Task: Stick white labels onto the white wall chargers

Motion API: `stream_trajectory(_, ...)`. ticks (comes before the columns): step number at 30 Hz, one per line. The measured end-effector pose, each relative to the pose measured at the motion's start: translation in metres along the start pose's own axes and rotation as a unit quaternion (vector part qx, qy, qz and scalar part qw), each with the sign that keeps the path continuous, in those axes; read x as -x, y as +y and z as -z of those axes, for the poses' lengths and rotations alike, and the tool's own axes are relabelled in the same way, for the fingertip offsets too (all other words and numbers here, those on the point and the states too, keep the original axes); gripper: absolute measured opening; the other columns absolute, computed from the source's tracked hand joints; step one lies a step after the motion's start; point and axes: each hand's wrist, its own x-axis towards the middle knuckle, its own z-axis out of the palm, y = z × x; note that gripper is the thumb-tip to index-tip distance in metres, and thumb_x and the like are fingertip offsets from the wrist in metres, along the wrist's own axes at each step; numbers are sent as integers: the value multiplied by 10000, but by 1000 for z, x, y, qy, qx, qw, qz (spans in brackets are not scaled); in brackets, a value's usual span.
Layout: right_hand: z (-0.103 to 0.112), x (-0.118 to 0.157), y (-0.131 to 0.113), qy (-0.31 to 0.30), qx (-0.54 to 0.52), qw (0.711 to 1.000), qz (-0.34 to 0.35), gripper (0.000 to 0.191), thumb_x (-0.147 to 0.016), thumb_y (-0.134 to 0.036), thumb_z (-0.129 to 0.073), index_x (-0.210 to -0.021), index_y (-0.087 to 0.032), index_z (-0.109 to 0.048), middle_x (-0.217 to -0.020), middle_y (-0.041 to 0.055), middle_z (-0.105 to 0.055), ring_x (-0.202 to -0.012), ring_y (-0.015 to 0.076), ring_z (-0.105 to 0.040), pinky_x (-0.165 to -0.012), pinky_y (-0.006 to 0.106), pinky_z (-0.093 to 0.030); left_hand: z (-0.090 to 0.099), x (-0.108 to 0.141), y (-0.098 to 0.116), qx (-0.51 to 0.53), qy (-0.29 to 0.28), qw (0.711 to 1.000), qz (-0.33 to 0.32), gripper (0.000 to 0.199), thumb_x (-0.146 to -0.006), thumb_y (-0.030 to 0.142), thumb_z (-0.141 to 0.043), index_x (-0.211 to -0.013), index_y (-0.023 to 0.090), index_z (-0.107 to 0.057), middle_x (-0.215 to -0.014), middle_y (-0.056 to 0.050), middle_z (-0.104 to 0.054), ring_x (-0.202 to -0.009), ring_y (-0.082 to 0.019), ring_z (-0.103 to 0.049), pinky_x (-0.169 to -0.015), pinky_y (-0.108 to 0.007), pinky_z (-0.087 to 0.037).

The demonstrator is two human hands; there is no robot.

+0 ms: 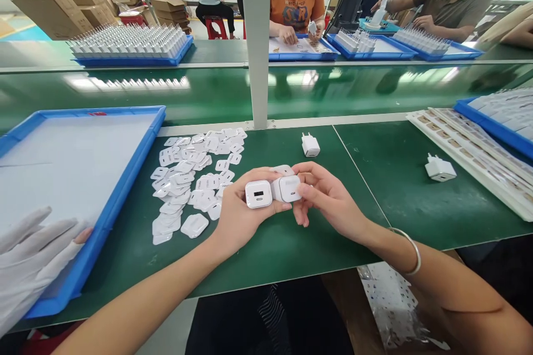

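Two chargers [258, 194] in two hands [236, 212], two on green tabletop [375, 169]

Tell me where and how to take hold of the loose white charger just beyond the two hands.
I'd pinch the loose charger by opposite sides of its blocky body, bringing the right hand in from the near side once free. Its two thin prongs point away from the person, so this approach likely avoids them.
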Motion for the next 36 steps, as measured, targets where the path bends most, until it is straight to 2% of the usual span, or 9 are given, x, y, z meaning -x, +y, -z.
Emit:
stream_trajectory(8, -3, -4, 4, 14, 10, 1000, -26, 456, -766, -286, -882, -1014, -194, -511, -805, -45, -581, -561, 70, -601, -512, 182, -526, -5, 6, -1, -25, -7, 999, -38, 285, -713, 175, -876, -970, 216, -761, -1068, -67, -764, -987, -189, -726, -835, -304, -613)
stream_trajectory(13, 30, -13, -17, -109, 54, 989, -78, 418, -952, -589, -606, -1057, -194, -519, -676, -38, -559, -482, 89, -530, -436, 190, -402, -4, 4, -1, -38, -14, 999, -33, 353, -650, 163, -910, -964, 232, -762, -1055, -47, -770, -953, -180, -733, -789, -278, -612)
stream_trajectory(15, 51, -16, -30, -124, 185, 969, -104, 428, -975, -597, -546, -1010, -174, -595, -666, -18, -558, -507, 95, -510, -462, 206, -394, -1, 2, -3, -59, -5, 998, -35, 348, -652, 170, -908, -964, 231, -765, -1067, -55, -769, -990, -203, -732, -823, -310, -617)
stream_trajectory(18, 74, -19, -42, -50, 415, 901, -116, 246, -864, -397, -743, -858, -166, -659, -670, -2, -596, -582, 110, -521, -527, 221, -403, 5, -2, -8, -79, 13, 996, -27, 351, -660, 185, -903, -978, 229, -763, -1101, -67, -763, -1037, -231, -726, -892, -368, -616)
stream_trajectory(20, 76, -20, -42, -14, 475, 874, -99, 190, -819, -336, -776, -845, -174, -680, -700, 6, -615, -630, 128, -547, -556, 235, -419, 7, -3, -10, -81, 15, 996, -21, 368, -650, 190, -907, -985, 230, -760, -1110, -66, -760, -1033, -232, -729, -890, -367, -618)
stream_trajectory(24, 57, -21, -29, -12, 396, 918, -30, 267, -891, -439, -710, -1009, -200, -708, -860, 34, -645, -714, 142, -577, -555, 234, -462, 5, -3, -12, -103, -21, 994, -25, 345, -654, 194, -900, -965, 224, -755, -1062, -61, -765, -962, -223, -742, -825, -344, -628)
stream_trajectory(28, 37, -19, -18, -36, 295, 954, -28, 272, -909, -451, -692, -996, -194, -703, -920, 40, -666, -742, 145, -597, -561, 235, -522, 1, 1, -14, -148, -45, 984, -85, 281, -729, 186, -846, -983, 217, -730, -1056, -62, -766, -950, -208, -741, -822, -336, -624)
stream_trajectory(32, 29, -17, -16, -14, 316, 948, 27, 209, -913, -395, -704, -950, -190, -709, -963, 44, -682, -831, 155, -610, -606, 234, -501, 1, 4, -18, -221, -80, 961, -146, 270, -798, 123, -751, -1046, 219, -703, -1091, -52, -763, -979, -192, -741, -832, -310, -603)
stream_trajectory(36, 29, -17, -20, 15, 344, 936, 76, 201, -922, -348, -699, -809, -183, -712, -777, 26, -665, -688, 131, -589, -581, 247, -472, 0, 6, -18, -319, -114, 911, -235, 316, -858, 56, -590, -1122, 208, -676, -1180, -93, -731, -1014, -209, -731, -815, -332, -587)
